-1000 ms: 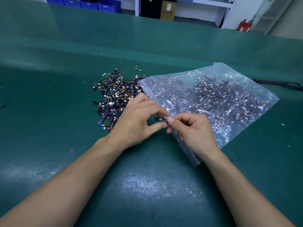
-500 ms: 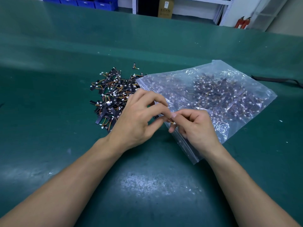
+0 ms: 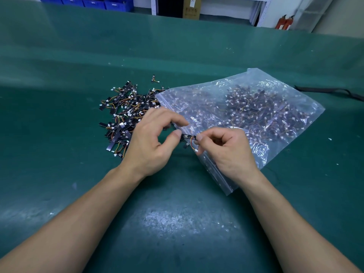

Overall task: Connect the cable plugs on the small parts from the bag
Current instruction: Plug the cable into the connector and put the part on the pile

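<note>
A small black strip part [image 3: 188,137] with orange wires and a white plug [image 3: 196,150] hangs between my two hands above the green table. My right hand [image 3: 226,152] pinches its right end, with the wire and plug dangling below the fingers. My left hand [image 3: 150,143] has its fingers spread and curved; the thumb tip touches the part's left end. A clear zip bag [image 3: 246,113] full of the same parts lies under and behind my right hand. A loose pile of parts [image 3: 126,115] lies behind my left hand.
The green mat [image 3: 177,223] covers the whole table. A black strap [image 3: 327,90] lies at the far right. Blue bins [image 3: 86,2], a cardboard box [image 3: 191,7] and red extinguishers [image 3: 283,21] stand beyond the table's far edge.
My hands have drawn slightly apart. My left fingers have opened off the part, and the black strip now shows between the two thumbs.
</note>
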{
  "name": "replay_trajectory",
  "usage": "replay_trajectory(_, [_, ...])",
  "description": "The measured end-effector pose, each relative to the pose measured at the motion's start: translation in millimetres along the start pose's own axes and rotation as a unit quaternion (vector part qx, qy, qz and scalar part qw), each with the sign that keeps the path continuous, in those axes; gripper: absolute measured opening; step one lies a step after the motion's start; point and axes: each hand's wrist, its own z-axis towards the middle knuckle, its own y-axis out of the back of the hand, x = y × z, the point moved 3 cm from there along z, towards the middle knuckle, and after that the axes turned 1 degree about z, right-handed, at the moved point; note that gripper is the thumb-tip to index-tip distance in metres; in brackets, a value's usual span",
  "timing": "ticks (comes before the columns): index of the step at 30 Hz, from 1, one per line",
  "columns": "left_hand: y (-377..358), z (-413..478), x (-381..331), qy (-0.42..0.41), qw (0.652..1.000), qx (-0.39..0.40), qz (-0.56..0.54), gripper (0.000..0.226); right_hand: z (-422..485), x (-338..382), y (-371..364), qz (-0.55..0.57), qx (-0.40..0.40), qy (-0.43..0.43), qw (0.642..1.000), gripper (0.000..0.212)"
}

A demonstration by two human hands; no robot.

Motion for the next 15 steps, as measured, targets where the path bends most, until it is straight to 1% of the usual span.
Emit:
replay_trajectory(2, [-4.5, -1.6, 4.9, 0.032, 0.999, 0.021, -0.002, 0.011, 0.0, -0.2, -0.2, -0.012, -0.002, 0.007, 1.000, 0.031])
replay_trajectory(4, [-7.0, -2.3, 7.8, 0.043, 0.999, 0.024, -0.001, 0.012, -0.2, 0.2, -0.6, -0.016, -0.002, 0.012, 1.000, 0.028])
replay_trajectory(8, [-8.3, -1.6, 9.3, 0.037, 0.999, 0.033, -0.003, 0.014, -1.4, 1.2, 0.5, 0.010, -0.001, 0.012, 1.000, 0.024])
replay_trajectory(12, [-10.3, -2.0, 9.0, 0.030, 0.998, 0.046, -0.005, 0.015, -0.5, 0.0, 0.8, -0.022, -0.011, 0.017, 1.000, 0.031])
replay_trajectory(15, [-9.6, -2.1, 8.9, 0.031, 0.998, 0.044, -0.018, 0.016, -0.3, -0.3, 0.3, -0.031, -0.015, 0.021, 0.999, 0.030])
